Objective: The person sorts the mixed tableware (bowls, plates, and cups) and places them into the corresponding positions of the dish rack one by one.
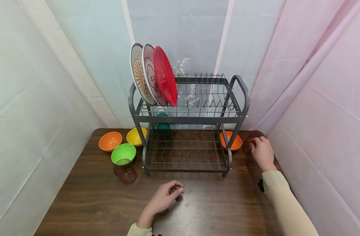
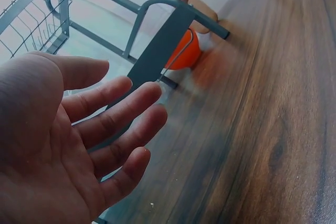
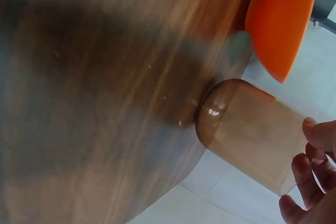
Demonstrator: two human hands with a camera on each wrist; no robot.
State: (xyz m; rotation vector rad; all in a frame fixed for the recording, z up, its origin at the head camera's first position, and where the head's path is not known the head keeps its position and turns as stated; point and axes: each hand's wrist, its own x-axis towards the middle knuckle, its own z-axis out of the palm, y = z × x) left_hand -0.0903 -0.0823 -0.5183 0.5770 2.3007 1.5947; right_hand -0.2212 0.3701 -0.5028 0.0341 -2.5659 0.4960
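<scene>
At the table's far right corner my right hand (image 1: 261, 152) pinches the rim of a clear brown glass (image 3: 252, 129). The glass is upright, its rounded base on the tabletop, with the thumb and fingertips (image 3: 302, 163) at its rim. An orange bowl (image 3: 281, 22) sits close beside it. My left hand (image 1: 166, 196) is low over the table in front of the dish rack (image 1: 186, 119), holding nothing. Its fingers are loosely bent and spread, palm visible in the left wrist view.
Three plates, the nearest red (image 1: 165, 77), stand upright at the rack's upper left. A teal cup (image 1: 163, 124) is on the lower tier. Left of the rack are an orange bowl (image 1: 110, 141), a yellow bowl (image 1: 135, 137), a green bowl (image 1: 123, 153) and another brown glass (image 1: 127, 173).
</scene>
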